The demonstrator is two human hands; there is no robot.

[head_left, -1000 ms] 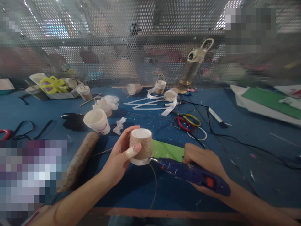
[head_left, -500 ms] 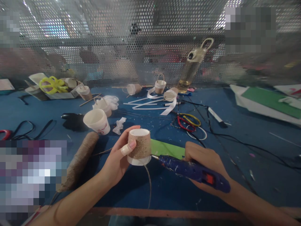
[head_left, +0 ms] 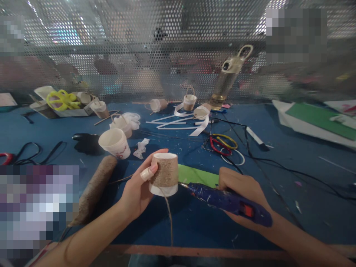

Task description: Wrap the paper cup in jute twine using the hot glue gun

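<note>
My left hand (head_left: 139, 189) is closed around a small paper cup (head_left: 164, 172), thumb across its near side. Brown twine is wound round most of the cup, leaving a white band bare at the lower end. From that band a loose strand of twine (head_left: 170, 218) hangs down toward the table's front edge. My right hand (head_left: 240, 185) grips a dark blue hot glue gun (head_left: 222, 200) with a red switch. Its metal nozzle meets the cup's right side, just where twine and white band join. A green strip (head_left: 198, 175) lies behind the nozzle.
A twine roll (head_left: 97, 189) and a white paper cup (head_left: 114, 142) stand left of my hands. Behind lie white paper strips (head_left: 169, 124), twine-wrapped cups and a water bottle (head_left: 226, 79). Red and yellow scissor handles (head_left: 222, 144) and black cable (head_left: 278, 159) lie to the right.
The cup has turned in my left hand, and the hanging twine strand has swung to the left. The glue gun has stayed nearly in place.
</note>
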